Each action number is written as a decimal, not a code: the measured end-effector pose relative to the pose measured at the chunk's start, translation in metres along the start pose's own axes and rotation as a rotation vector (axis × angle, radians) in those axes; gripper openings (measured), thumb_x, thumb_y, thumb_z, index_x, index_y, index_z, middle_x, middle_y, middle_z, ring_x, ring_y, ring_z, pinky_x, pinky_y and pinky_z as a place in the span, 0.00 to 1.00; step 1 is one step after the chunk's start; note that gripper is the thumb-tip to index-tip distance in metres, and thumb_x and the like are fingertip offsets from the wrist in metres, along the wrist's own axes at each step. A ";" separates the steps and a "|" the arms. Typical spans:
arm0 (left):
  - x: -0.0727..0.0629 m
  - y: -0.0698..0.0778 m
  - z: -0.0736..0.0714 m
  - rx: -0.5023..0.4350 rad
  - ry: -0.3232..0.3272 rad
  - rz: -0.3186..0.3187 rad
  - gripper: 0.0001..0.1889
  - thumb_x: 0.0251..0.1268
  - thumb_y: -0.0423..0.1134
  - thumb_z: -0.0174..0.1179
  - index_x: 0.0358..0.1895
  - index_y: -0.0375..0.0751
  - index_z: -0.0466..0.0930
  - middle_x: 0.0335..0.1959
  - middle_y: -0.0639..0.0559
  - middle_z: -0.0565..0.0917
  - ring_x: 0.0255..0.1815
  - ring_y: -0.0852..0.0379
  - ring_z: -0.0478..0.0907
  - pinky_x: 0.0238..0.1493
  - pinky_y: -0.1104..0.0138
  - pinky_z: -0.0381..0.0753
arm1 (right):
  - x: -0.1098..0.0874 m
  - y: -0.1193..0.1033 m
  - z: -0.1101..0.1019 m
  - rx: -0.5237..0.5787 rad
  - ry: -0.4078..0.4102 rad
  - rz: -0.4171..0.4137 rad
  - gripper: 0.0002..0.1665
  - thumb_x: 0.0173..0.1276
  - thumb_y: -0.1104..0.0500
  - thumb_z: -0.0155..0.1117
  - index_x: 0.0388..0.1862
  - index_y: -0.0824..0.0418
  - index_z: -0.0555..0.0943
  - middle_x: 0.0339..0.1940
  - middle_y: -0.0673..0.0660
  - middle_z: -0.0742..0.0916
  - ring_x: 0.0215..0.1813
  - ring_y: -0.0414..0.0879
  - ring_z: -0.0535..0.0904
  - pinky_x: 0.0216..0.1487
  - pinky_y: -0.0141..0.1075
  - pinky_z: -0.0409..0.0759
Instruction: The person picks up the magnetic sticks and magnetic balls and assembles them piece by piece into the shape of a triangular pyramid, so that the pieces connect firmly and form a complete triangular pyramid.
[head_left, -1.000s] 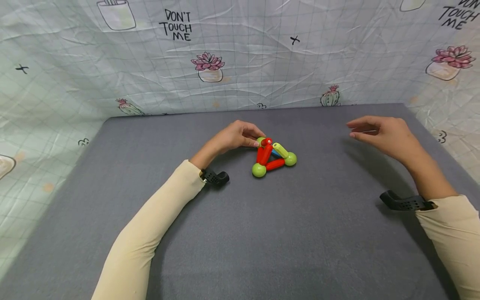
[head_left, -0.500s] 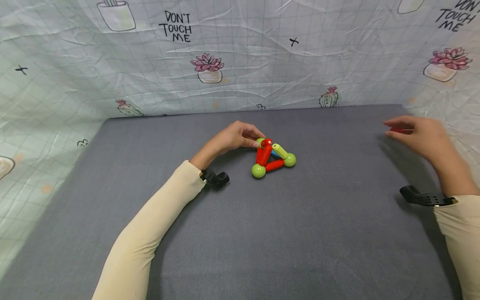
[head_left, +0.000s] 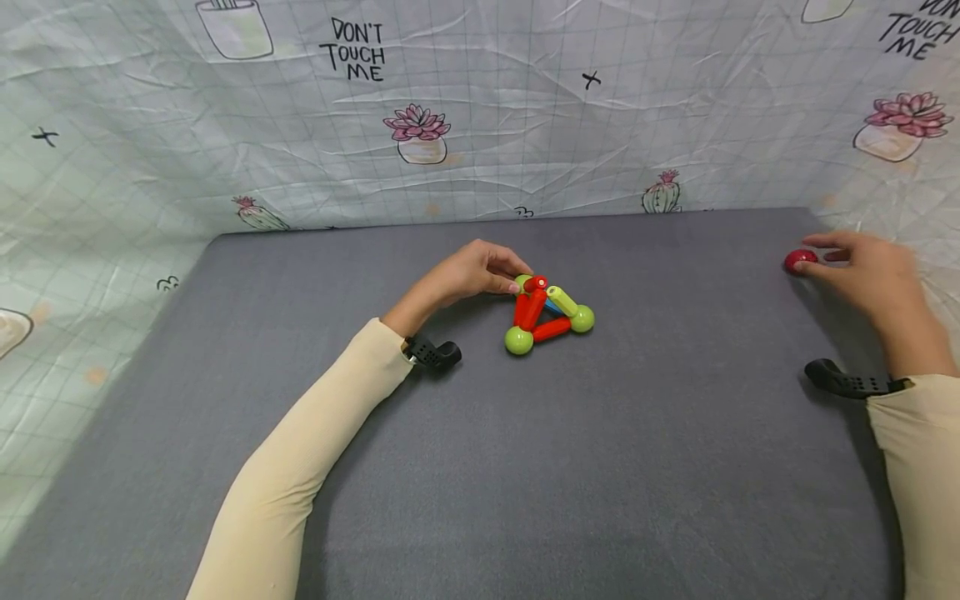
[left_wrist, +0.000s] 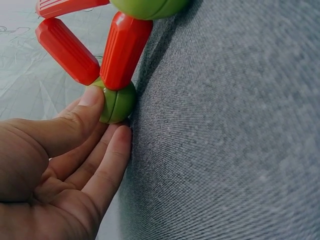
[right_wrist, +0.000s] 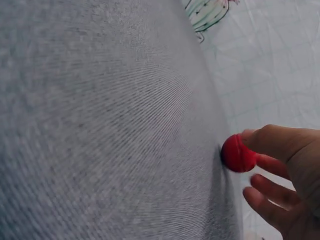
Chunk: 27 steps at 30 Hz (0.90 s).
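Note:
My left hand (head_left: pixel 478 268) pinches a green ball (left_wrist: pixel 115 104) between thumb and fingers, at the far corner of a small ball-and-stick frame. Red sticks (left_wrist: pixel 125 50) rise from that ball. The frame has other green balls (head_left: pixel 519 340) at its near corners, a red stick (head_left: pixel 552 329) along its front, and a yellow-green stick (head_left: pixel 562 301) leaning inward with its upper end free. A blue stick (head_left: pixel 552 307) shows partly behind. Far to the right, my right hand (head_left: pixel 870 271) has its thumb and index finger on a red ball (right_wrist: pixel 237 154) close to the dark cloth.
Dark grey cloth (head_left: pixel 480 467) covers the table. A pale printed curtain (head_left: pixel 525 108) hangs along the back and both sides, close behind the right hand. Each wrist carries a black strap mount (head_left: pixel 855 385).
My right hand has moved rightward over the table, and the red ball now shows at its fingertips. The left hand and the stick frame stay in place.

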<state>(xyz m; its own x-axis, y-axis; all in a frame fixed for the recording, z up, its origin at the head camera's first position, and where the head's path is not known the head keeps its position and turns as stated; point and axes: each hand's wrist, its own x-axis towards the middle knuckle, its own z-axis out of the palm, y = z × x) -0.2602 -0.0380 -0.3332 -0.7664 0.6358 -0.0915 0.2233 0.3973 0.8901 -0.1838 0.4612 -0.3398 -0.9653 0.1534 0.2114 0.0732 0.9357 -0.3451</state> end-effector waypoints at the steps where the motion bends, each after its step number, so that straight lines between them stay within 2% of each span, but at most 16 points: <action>1: 0.000 0.000 0.000 -0.001 0.000 0.000 0.16 0.66 0.24 0.65 0.56 0.30 0.84 0.53 0.42 0.87 0.47 0.58 0.82 0.50 0.68 0.83 | 0.001 0.001 0.001 -0.004 -0.014 -0.003 0.25 0.77 0.56 0.61 0.62 0.74 0.75 0.58 0.83 0.77 0.58 0.77 0.74 0.56 0.68 0.68; 8: 0.001 -0.001 0.000 -0.007 0.005 -0.015 0.16 0.66 0.24 0.65 0.57 0.31 0.84 0.55 0.41 0.86 0.52 0.54 0.83 0.53 0.67 0.83 | 0.005 0.005 0.005 0.002 -0.038 -0.007 0.24 0.75 0.57 0.64 0.59 0.76 0.77 0.58 0.81 0.78 0.55 0.78 0.76 0.50 0.66 0.73; 14: 0.001 -0.002 0.002 -0.016 0.011 -0.036 0.17 0.65 0.24 0.65 0.57 0.31 0.84 0.55 0.41 0.86 0.52 0.54 0.83 0.53 0.67 0.83 | 0.002 0.002 0.006 0.004 -0.037 -0.028 0.23 0.72 0.60 0.66 0.57 0.77 0.77 0.55 0.82 0.79 0.53 0.78 0.77 0.48 0.65 0.73; 19: 0.002 -0.001 0.002 0.003 0.015 -0.032 0.16 0.65 0.26 0.66 0.56 0.33 0.85 0.54 0.43 0.87 0.50 0.57 0.83 0.51 0.68 0.84 | -0.003 -0.014 0.003 0.009 -0.053 -0.058 0.22 0.71 0.62 0.68 0.57 0.76 0.78 0.53 0.82 0.80 0.53 0.78 0.77 0.48 0.65 0.73; 21: 0.002 0.000 0.002 0.017 0.016 -0.034 0.16 0.65 0.26 0.66 0.57 0.34 0.85 0.54 0.43 0.87 0.51 0.57 0.82 0.51 0.68 0.84 | -0.005 -0.026 0.000 0.009 -0.056 -0.087 0.22 0.70 0.62 0.69 0.57 0.75 0.79 0.52 0.82 0.81 0.52 0.77 0.78 0.45 0.62 0.76; 24: 0.001 0.002 0.001 0.023 0.019 -0.045 0.17 0.65 0.27 0.66 0.57 0.34 0.85 0.55 0.43 0.87 0.52 0.56 0.83 0.52 0.68 0.83 | -0.007 -0.045 -0.003 0.012 -0.044 -0.174 0.21 0.68 0.63 0.70 0.56 0.73 0.81 0.50 0.79 0.83 0.51 0.76 0.81 0.37 0.42 0.80; 25: 0.001 0.002 0.001 0.023 0.020 -0.047 0.17 0.66 0.27 0.66 0.57 0.34 0.85 0.55 0.44 0.87 0.52 0.56 0.83 0.52 0.67 0.83 | -0.007 -0.051 -0.004 0.016 -0.039 -0.204 0.20 0.68 0.64 0.71 0.55 0.72 0.81 0.49 0.78 0.84 0.50 0.75 0.81 0.33 0.35 0.77; 27: 0.000 0.002 0.001 0.020 0.020 -0.048 0.17 0.66 0.27 0.66 0.57 0.35 0.85 0.54 0.44 0.87 0.51 0.57 0.83 0.52 0.68 0.83 | -0.008 -0.062 -0.005 0.019 -0.036 -0.262 0.19 0.67 0.64 0.71 0.55 0.71 0.82 0.48 0.77 0.85 0.50 0.74 0.83 0.30 0.27 0.72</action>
<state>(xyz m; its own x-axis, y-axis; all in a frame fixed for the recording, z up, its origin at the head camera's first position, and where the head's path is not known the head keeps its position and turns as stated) -0.2596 -0.0363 -0.3315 -0.7882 0.6027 -0.1247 0.1982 0.4403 0.8757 -0.1789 0.4038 -0.3159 -0.9592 -0.1048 0.2627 -0.1846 0.9357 -0.3007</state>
